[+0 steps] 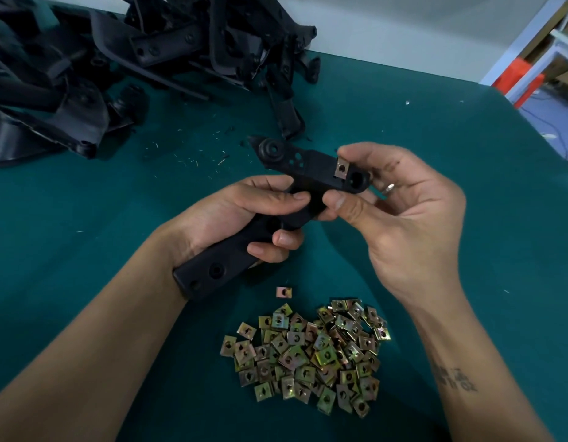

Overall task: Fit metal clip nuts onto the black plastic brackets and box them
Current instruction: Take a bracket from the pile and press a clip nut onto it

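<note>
1. Bracket (311,173) first: you hold the black plastic bracket above the green table (435,154), its long axis running from near-left, by your left wrist, up to far-right.
2. Your left hand (244,215) is curled round the bracket's middle, thumb on top, fingers wrapped under it, so this hand carries the weight.
3. Your right hand (400,212) grips the far-right end, thumb against the near edge and fingertips over the far edge, right beside the clip nut (341,169).
4. That clip nut sits on the bracket's far-right end, just left of a round hole; it looks seated or nearly so, though you cannot tell if it is fully home.
5. The relation that matters: the nut lies just left of your right fingertips, so a last push would belong to the right hand, directed near-left along the bracket.
6. Spare clip nuts (308,352) lie in a heap on the near side, between your forearms, with one stray nut (284,292) just beyond the heap.
7. Unfitted brackets (117,65) are piled at far left; no box is in view.
</note>
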`<state>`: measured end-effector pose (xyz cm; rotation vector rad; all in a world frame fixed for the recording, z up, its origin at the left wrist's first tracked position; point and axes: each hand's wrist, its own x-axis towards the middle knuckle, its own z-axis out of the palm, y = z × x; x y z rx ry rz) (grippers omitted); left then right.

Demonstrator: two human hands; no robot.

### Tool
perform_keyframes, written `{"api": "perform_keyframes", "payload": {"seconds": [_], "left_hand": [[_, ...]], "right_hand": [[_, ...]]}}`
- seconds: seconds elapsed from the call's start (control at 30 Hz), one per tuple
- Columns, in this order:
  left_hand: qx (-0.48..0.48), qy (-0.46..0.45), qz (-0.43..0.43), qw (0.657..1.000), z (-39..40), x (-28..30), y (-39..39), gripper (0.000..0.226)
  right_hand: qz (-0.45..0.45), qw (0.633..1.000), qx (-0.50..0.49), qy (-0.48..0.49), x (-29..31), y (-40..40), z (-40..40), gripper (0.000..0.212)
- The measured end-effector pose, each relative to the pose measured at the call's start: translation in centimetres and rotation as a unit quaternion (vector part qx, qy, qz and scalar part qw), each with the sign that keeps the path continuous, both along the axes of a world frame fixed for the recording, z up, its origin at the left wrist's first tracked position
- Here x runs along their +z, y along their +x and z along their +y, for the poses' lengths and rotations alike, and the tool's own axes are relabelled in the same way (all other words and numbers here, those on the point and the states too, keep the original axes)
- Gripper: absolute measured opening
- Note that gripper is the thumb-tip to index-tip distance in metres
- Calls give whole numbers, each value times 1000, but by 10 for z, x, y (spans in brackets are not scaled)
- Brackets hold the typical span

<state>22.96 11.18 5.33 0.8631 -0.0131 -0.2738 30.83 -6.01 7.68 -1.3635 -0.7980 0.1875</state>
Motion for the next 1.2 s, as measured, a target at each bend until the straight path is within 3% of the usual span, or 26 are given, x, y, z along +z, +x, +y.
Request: {"api": "perform_keyframes", "payload": {"seconds": [0.2, 0.37, 0.63, 0.73, 0.83, 0.93, 1.03, 1.1, 1.2], "left_hand": [[-6, 1, -2, 1000, -1, 3, -1, 19], [4, 7, 12, 1000, 0, 1, 0, 47], [-14, -2, -13, 1000, 2, -2, 0, 7], [16, -48, -17, 999, 3, 0, 1, 17], [58, -147, -12, 987, 8, 1, 1, 20], [60, -240, -28, 969, 11, 3, 0, 18], [56, -233, -34, 970, 9, 5, -1, 20], [63, -198, -30, 978, 7, 4, 0, 18], [83, -167, -25, 982, 7, 2, 2, 17]], "right_hand": [[-26, 1000, 8, -4, -1, 2, 0, 34], [-57, 998, 13, -35, -2, 4, -2, 30], [-102, 992, 1, -71, -4, 5, -4, 31], [-97, 992, -28, -72, -5, 7, -4, 46], [-99, 986, -61, -119, -2, 7, -8, 20], [-107, 962, 42, -249, 0, 5, -15, 16], [-163, 886, 162, -404, -3, -5, -12, 16], [-204, 859, 176, -434, -5, -9, -8, 15], [-217, 853, 191, -435, -4, -10, -8, 13]]}}
